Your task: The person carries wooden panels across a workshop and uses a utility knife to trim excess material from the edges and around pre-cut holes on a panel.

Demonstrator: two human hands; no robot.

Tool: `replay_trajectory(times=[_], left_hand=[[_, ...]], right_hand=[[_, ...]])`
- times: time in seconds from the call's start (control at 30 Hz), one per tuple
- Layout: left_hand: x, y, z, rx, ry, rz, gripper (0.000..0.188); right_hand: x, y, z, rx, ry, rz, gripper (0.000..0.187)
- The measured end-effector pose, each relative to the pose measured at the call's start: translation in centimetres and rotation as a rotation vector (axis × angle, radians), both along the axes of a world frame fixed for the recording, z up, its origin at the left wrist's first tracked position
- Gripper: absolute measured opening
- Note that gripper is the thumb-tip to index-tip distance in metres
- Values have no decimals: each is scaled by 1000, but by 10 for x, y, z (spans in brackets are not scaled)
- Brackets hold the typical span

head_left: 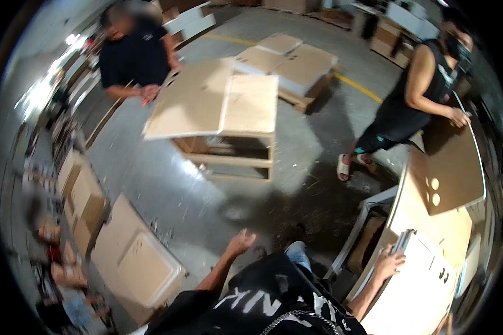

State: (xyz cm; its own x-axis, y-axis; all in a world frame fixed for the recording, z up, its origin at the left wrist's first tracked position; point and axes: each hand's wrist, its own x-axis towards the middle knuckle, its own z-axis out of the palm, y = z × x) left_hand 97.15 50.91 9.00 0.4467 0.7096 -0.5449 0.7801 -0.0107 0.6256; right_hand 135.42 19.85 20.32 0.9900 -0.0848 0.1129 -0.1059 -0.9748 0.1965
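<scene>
My left hand (241, 243) hangs in the air over the floor, left of my body. Its fingers are loosely apart and nothing shows in them. My right hand (388, 264) lies over the near-left edge of a white panel (411, 285), its fingers spread on the surface. The panel has small dark oval holes toward its right side and rests on a workbench. Beside my right fingertips, a grey strip (402, 241) runs along the panel's upper corner; its kind is unclear. Beyond it is a tan board (452, 162) with round holes, tilted up by a co-worker's hand.
A co-worker (408, 106) stands at the far right. Another person (134, 61) leans at a wooden table (274, 153) bearing tan panels. Behind it is a pallet stack of boards (307, 64). More panels (145, 262) lie low at left. A bench frame (349, 248) stands beside me.
</scene>
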Motion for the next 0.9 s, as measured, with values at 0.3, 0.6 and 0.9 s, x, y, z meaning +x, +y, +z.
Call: replay_trajectory(times=[0.3,0.6,0.9], left_hand=[[152,70,23,-75,60,-378,70],[249,213,-14,-375,-51,-338,51],[325,287,-30,-289,38,-458,47]], right_hand=[[21,118,3,643,335,586,50],[144,93,78,996,567,608,59],[358,-129,281,649,-361,-291,62]])
